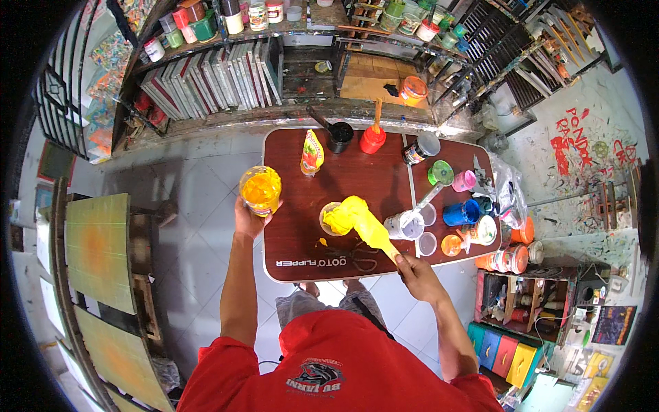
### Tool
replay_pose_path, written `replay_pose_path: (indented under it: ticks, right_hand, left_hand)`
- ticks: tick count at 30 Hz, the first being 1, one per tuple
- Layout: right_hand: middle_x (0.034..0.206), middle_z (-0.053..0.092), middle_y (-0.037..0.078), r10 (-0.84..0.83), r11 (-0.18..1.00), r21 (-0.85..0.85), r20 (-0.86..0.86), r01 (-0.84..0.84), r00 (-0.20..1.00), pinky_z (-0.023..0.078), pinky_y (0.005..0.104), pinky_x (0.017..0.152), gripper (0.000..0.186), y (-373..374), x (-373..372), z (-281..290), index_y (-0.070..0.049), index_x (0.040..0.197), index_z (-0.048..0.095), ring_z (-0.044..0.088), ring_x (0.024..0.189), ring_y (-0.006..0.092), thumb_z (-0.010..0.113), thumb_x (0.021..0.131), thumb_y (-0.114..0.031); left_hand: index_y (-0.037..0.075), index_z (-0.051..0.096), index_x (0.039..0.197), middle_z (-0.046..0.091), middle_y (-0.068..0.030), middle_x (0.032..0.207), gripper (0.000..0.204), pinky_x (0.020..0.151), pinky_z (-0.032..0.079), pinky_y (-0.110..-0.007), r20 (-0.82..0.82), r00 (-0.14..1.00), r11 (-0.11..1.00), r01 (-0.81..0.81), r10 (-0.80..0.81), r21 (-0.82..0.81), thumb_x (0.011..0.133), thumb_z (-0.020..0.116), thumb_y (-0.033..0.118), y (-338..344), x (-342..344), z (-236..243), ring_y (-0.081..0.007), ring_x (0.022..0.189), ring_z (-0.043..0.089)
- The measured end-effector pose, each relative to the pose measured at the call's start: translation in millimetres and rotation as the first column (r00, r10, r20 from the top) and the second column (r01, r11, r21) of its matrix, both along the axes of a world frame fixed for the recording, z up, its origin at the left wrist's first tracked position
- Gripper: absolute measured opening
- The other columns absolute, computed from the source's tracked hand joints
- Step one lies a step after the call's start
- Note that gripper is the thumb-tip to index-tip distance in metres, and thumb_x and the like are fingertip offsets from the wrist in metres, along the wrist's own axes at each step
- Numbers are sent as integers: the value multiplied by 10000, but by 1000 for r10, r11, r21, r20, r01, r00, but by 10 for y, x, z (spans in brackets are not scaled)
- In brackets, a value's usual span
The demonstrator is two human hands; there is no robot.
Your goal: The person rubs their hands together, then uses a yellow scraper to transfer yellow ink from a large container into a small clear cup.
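Note:
My left hand (251, 218) is closed around a jar of orange-yellow ink or paint (261, 189), held beside the left edge of the table. Thick yellow paste coats a spatula (374, 232), whose handle is gripped in my right hand (417, 277). Its loaded end reaches over a small round cup (325, 225) with yellow inside; whether they touch I cannot tell. A yellow smear (321, 242) marks the brown tabletop (295, 206) near that cup. Right of the spatula stands a tub of white paste (403, 226) with a stirring tool leaning in it.
Along the far side of the table are a yellow-and-red pouch (312, 152), a black pot (340, 137) and a red pot (372, 140) with a stick. Blue (461, 213), green (441, 173) and pink (464, 180) containers crowd the right. Framed screens (213, 75) fill a shelf beyond.

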State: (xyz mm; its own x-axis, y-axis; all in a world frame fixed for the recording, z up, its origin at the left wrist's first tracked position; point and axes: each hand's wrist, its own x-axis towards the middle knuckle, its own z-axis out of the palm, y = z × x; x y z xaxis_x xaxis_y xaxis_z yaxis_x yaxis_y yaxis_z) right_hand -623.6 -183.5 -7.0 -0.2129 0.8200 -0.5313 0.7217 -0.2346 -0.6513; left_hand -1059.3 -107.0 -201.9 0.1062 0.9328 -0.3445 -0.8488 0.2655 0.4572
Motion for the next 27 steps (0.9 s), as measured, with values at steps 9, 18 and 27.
replay_pose_path:
  ticks: [9, 18, 27]
  right_hand:
    - [1017, 662, 303, 151, 975, 129, 205, -180, 967, 485, 568, 870, 481, 202, -69, -946, -21, 1097, 657, 632, 999, 472, 383, 1050, -414]
    - [945, 693, 253, 221, 936, 161, 427, -314, 877, 523, 559, 815, 455, 417, -229, -1126, -25, 981, 682, 674, 900, 451, 396, 1046, -373]
    - [859, 715, 174, 310, 837, 161, 647, -522, 696, 567, 486, 692, 353, 585, -476, -1068, -71, 914, 705, 720, 806, 348, 452, 1022, -293]
  left_hand:
    - [41, 320, 1502, 449, -254, 1458, 795, 829, 634, -502, 194, 966, 955, 115, -171, 272, 838, 641, 340, 3, 165, 398, -520, 1318, 461]
    - [45, 390, 1454, 582, -173, 1344, 845, 960, 555, -545, -280, 960, 943, 64, 31, 325, 753, 823, 235, 56, 248, 484, -430, 1248, 574]
    - [34, 509, 1312, 660, -62, 1177, 682, 928, 522, -298, -686, 673, 947, -73, 277, 311, 735, 864, 111, 350, 167, 541, -146, 1037, 651]
